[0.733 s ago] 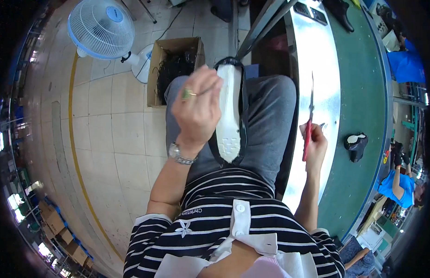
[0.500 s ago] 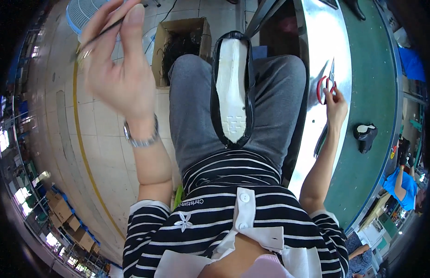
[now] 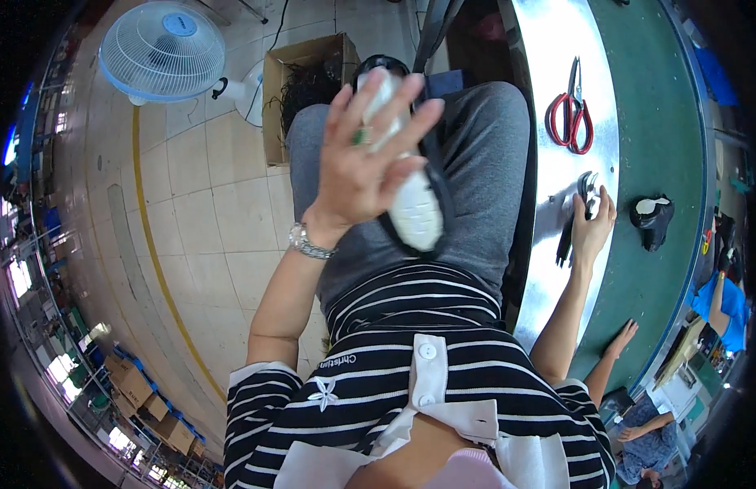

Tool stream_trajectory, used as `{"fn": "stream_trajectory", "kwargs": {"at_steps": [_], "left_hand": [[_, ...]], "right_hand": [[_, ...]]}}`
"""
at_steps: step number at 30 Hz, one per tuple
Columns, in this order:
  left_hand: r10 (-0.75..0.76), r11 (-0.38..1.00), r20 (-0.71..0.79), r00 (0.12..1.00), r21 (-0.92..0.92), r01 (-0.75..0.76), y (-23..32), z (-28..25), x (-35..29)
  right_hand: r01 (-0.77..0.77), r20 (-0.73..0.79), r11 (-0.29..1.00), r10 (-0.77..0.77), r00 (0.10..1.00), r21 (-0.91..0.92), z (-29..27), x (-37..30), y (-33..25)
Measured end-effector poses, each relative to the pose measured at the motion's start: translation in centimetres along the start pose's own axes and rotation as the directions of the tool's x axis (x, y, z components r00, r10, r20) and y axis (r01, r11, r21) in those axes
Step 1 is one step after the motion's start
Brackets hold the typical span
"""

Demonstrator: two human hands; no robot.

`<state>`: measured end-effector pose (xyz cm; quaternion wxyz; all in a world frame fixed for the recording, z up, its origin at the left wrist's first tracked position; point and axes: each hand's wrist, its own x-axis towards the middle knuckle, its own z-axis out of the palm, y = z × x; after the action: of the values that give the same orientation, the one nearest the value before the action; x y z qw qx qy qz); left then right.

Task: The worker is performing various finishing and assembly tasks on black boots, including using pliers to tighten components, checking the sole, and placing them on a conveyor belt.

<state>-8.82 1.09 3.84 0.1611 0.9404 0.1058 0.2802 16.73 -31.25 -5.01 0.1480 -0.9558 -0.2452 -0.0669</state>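
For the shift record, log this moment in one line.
left hand: open over shoe | right hand: at small metallic tool | red-handled scissors: on shiny benchtop

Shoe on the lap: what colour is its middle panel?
The panel is white; see the head view.

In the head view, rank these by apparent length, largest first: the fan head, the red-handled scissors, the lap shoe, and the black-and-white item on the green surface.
1. Lap shoe, partly hidden by the left hand
2. Fan head
3. Red-handled scissors
4. Black-and-white item
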Motion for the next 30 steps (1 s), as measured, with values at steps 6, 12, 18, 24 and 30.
{"fn": "stream_trajectory", "kwargs": {"at_steps": [6, 12, 18, 24, 30], "left_hand": [[0.089, 0.995, 0.158, 0.984, -0.068, -0.079, 1.0, 5.8, 6.1], [-0.043, 0.872, 0.572, 0.819, -0.379, 0.311, -5.1, 5.4, 13.9], [0.018, 0.989, 0.272, 0.962, -0.148, 0.023, -5.4, 7.9, 13.8], [-0.208, 0.978, 0.197, 0.958, 0.061, 0.200, -5.6, 8.0, 15.8], [-0.373, 0.820, 0.453, 0.810, -0.247, 0.516, -5.4, 4.7, 14.9]], "right_hand": [[-0.213, 0.100, 0.972, 0.223, 0.970, -0.105, -0.8, -2.0, -3.2], [-0.284, 0.178, 0.955, 0.265, 0.948, 0.090, -1.1, -1.3, -1.1], [-0.671, 0.601, 0.156, 0.332, 0.727, 0.725, -4.3, 2.1, -3.2], [-0.419, 0.572, 0.556, -0.128, 0.810, 0.718, -8.0, 8.8, -12.5], [-0.255, 0.730, 0.712, -0.506, 0.459, 0.654, -9.2, 14.0, -19.4]]}}
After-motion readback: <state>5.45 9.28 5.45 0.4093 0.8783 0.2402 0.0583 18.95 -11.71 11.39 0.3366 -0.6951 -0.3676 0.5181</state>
